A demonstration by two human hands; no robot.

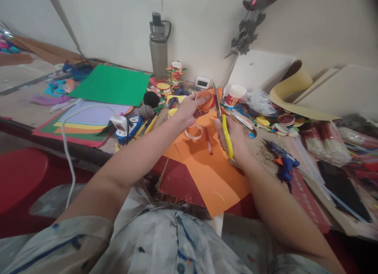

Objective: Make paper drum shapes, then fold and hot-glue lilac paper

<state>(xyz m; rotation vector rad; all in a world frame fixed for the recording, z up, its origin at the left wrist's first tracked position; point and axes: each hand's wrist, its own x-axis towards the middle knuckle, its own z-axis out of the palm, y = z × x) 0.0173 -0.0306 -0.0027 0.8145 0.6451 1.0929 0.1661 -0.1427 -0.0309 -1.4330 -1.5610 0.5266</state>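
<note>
Pale grey shirt (153, 242), dark-blue streaks (183, 230), scattered dark blotches (141, 249); sleeves (91, 231) ending near elbows.

Yellow-handled scissors (225, 127), orange paper (217, 179), plain green sheet (113, 85)

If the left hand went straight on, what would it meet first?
Probably the yellow-handled scissors in the right hand, beyond the orange piece in the left hand, though depth is unclear.

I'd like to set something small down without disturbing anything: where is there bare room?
The green sheet has a bare top, bordered by the bottle and the lilac sheet. The orange paper is also bare between the red pen and the yellow thread. It's crowded behind the scissors, around the white cup.
</note>
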